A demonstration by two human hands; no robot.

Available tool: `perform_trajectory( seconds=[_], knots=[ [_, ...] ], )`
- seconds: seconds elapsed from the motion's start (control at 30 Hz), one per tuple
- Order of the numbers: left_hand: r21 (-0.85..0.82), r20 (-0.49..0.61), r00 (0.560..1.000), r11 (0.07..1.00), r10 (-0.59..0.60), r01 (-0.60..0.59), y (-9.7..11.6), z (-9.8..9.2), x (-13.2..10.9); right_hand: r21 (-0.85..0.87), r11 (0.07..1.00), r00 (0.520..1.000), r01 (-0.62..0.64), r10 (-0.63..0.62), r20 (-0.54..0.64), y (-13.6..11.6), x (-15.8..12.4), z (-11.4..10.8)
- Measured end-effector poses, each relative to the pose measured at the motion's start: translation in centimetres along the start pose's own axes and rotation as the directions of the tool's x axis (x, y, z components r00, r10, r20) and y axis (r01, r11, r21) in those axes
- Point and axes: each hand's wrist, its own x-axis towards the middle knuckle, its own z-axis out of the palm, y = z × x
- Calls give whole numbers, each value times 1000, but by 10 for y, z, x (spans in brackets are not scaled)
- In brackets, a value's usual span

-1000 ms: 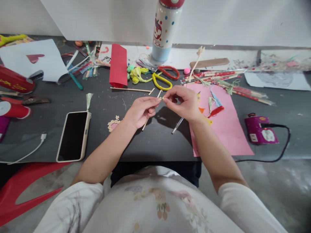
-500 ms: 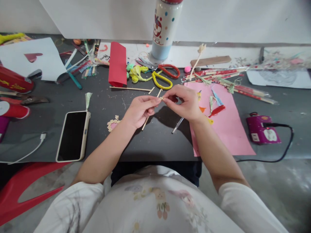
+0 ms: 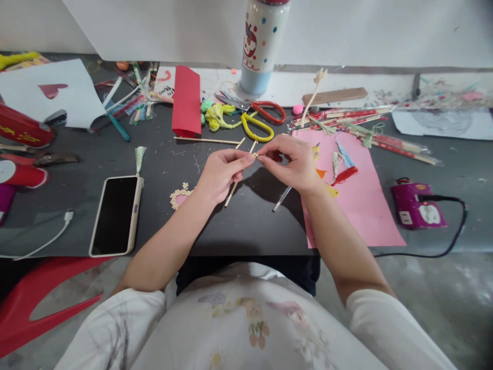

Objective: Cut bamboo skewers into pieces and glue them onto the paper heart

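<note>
My left hand is closed around a thin wooden stick, whose lower end pokes out below the fingers. My right hand pinches a tiny pale piece at the stick's upper tip, fingertips meeting those of the left hand above the dark table. A small heart-shaped piece with a beaded rim lies just left of my left wrist. A slim metal tool lies under my right wrist.
A phone lies left, a pink paper sheet right. Yellow scissors, red scissors, folded red paper, loose sticks, a dotted bottle sit behind. A purple device with cable is at right; red cans at left.
Both hands have stayed almost still, pinching at the stick's tip; only the view shifted slightly.
</note>
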Motion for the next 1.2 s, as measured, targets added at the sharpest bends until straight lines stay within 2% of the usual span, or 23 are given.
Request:
perform_trajectory(
  seconds=[0.37, 0.6, 0.83, 1.2],
  knots=[
    [27, 19, 1000, 999, -23, 22, 2, 1, -1, -33, 998, 998, 56, -56, 5, 1, 0, 1],
    [-12, 57, 997, 998, -57, 58, 3, 1, -2, -41, 999, 1000, 23, -23, 6, 3, -2, -1],
    [6, 9, 1000, 1000, -28, 28, 1, 0, 0, -57, 998, 1000, -10, 10, 10, -1, -2, -4],
    [32, -33, 999, 999, -3, 4, 0, 1, 0, -56, 997, 998, 43, -40, 54, 2, -2, -2]
  ],
)
